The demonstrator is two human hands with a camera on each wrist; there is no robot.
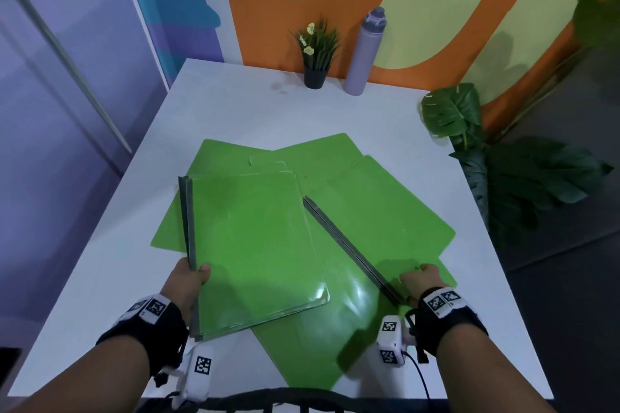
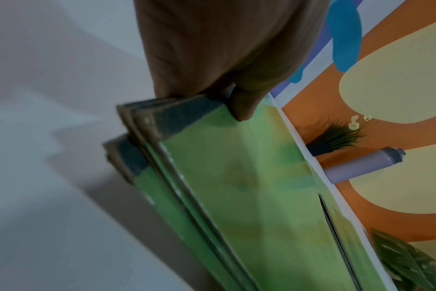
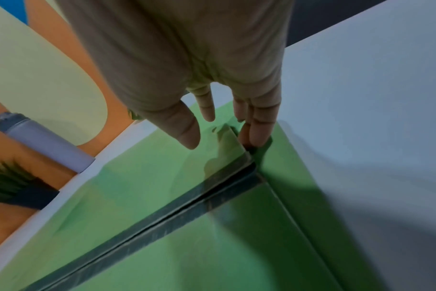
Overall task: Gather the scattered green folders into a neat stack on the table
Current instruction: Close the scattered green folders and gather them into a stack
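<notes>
From the head view, our left hand [image 1: 188,282] pinches a bundle of green folders [image 1: 255,245] by its grey spine above the white table [image 1: 110,265]. In the left wrist view, our thumb lies on top. In the right wrist view, our right hand [image 3: 187,78] touches an open folder [image 3: 162,206] on the table, fingers [image 3: 259,130] straight.

The green folders [image 1: 255,245] are showing glossy, smooth covers with matt grey spine strips [image 1: 191,221]; the white table [image 1: 235,104] is appearing smooth and matt.
</notes>
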